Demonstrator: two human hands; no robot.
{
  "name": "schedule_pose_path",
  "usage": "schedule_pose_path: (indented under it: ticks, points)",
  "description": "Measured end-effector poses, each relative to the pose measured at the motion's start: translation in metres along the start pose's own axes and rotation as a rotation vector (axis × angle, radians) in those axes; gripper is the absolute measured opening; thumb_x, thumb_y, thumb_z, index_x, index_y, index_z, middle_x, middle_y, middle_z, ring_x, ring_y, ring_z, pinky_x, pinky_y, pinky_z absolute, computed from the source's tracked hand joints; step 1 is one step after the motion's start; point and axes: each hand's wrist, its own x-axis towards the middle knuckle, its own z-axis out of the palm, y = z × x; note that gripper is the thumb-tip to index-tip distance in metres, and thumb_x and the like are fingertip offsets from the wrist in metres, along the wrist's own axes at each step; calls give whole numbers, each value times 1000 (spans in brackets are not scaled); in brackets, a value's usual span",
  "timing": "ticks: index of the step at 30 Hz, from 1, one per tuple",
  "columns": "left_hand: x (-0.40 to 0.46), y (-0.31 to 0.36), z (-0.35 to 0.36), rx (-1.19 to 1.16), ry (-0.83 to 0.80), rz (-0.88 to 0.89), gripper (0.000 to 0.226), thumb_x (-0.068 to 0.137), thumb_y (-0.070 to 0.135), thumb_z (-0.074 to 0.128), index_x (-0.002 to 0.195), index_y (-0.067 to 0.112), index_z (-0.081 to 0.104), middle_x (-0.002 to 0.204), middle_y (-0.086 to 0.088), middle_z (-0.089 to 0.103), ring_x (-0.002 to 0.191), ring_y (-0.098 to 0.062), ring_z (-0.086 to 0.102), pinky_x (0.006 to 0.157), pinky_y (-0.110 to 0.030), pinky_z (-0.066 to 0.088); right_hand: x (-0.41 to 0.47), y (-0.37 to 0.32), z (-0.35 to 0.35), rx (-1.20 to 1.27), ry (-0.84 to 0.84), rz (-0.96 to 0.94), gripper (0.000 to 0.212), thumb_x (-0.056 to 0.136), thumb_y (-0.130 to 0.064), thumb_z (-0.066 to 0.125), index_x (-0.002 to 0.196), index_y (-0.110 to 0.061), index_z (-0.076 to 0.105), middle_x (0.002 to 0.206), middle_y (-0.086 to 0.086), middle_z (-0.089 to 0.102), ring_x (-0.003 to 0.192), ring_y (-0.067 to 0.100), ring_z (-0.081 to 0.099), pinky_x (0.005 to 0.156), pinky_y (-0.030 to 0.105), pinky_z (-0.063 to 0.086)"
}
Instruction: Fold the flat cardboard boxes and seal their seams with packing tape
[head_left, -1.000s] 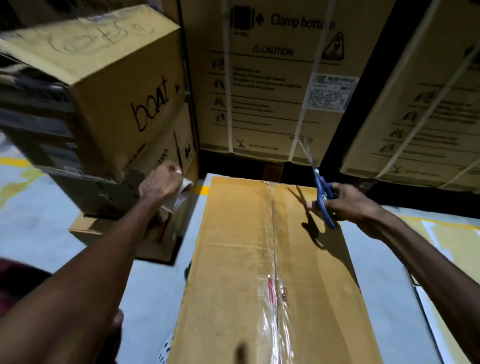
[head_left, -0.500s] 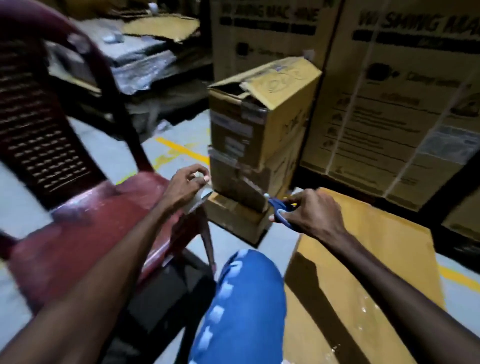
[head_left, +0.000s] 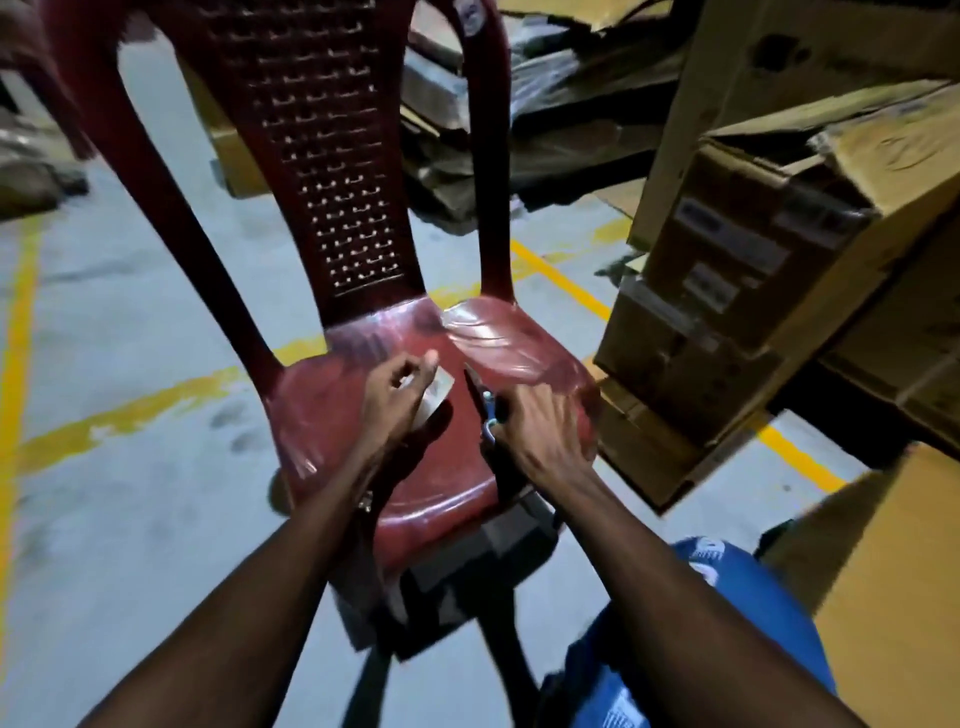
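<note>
Both my hands are over the seat of a dark red plastic chair (head_left: 332, 395). My left hand (head_left: 392, 402) grips a roll of clear packing tape (head_left: 434, 395) just above the seat. My right hand (head_left: 540, 423) holds blue-handled scissors (head_left: 485, 408), blades pointing away toward the chair back, close to the seat. The taped brown cardboard box (head_left: 893, 577) shows only as a corner at the right edge, behind my right arm.
A stack of worn cartons (head_left: 727, 332) stands right of the chair, with a large appliance carton (head_left: 831, 47) behind it. Flattened cardboard and wrapped goods (head_left: 545, 119) lie beyond the chair. Yellow lines (head_left: 561, 275) cross the grey floor. My blue-clad knee (head_left: 727, 623) is at lower right.
My view has swung left from the taped box to the chair. Both hands have moved over the chair seat and lowered, still carrying the tape roll and the scissors.
</note>
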Motion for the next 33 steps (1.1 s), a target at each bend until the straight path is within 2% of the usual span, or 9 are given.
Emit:
schedule_pose_path:
  ticks: [4, 6, 9, 11, 15, 20, 23, 27, 33]
  points:
    - [4, 0, 16, 56, 41, -47, 33, 73, 52, 72, 64, 22, 63, 63, 11, 62, 63, -15, 59, 70, -42, 56, 5, -6, 9, -62, -78, -20, 17, 94, -18, 60, 97, -4, 70, 90, 19, 67, 92, 37, 69, 61, 33, 34]
    - [5, 2, 24, 173, 38, -29, 25, 68, 48, 68, 63, 24, 63, 62, 9, 64, 66, -21, 65, 73, -44, 58, 8, -6, 8, -91, -92, -27, 15, 96, -15, 61, 99, -2, 67, 95, 18, 69, 92, 35, 69, 62, 34, 37]
    - [-5, 13, 34, 347, 83, -22, 15, 66, 36, 65, 69, 22, 64, 60, 10, 64, 65, -10, 62, 79, -36, 52, 8, -4, 12, -116, -70, -44, 15, 95, -16, 65, 104, -3, 66, 100, 15, 70, 90, 31, 69, 64, 35, 48]
    - [-9, 14, 37, 422, 65, 28, 11, 68, 31, 65, 70, 20, 63, 59, 11, 62, 64, -7, 59, 83, -34, 48, 7, -3, 15, -118, -46, -42, 17, 95, -18, 66, 104, -4, 65, 100, 15, 69, 92, 33, 68, 63, 34, 43]
    - [-9, 6, 38, 508, -14, 97, 10, 66, 32, 65, 71, 23, 64, 68, 10, 66, 73, -13, 64, 77, -28, 49, 6, 0, 20, -100, -30, -36, 17, 92, -19, 69, 102, -5, 66, 98, 15, 69, 92, 33, 68, 65, 34, 46]
    - [-8, 0, 42, 513, -56, 205, 13, 63, 28, 63, 72, 21, 67, 78, 5, 67, 80, -20, 64, 75, -34, 51, 5, 4, 22, -68, -19, -40, 17, 90, -19, 72, 99, -5, 68, 93, 15, 70, 86, 31, 69, 74, 40, 59]
    - [-8, -2, 41, 464, -71, 192, 30, 63, 12, 68, 88, 27, 74, 96, 7, 73, 96, -20, 66, 91, -38, 51, 5, 6, 22, -59, -39, -47, 16, 90, -15, 71, 102, -4, 67, 95, 14, 69, 87, 30, 69, 77, 41, 59]
    - [-8, 2, 41, 542, -187, 123, 59, 71, 6, 69, 125, 31, 66, 124, 2, 68, 122, -21, 58, 116, -47, 28, 6, 9, 24, -41, -38, -39, 16, 90, -15, 72, 98, -2, 67, 95, 15, 69, 88, 31, 68, 78, 42, 58]
    - [-7, 2, 32, 622, -350, 93, 69, 86, 8, 57, 148, 32, 42, 151, 1, 49, 141, -15, 41, 121, -39, 3, 10, 14, 33, 30, -70, -23, 19, 87, -16, 75, 101, -4, 70, 93, 13, 71, 89, 30, 67, 79, 44, 58]
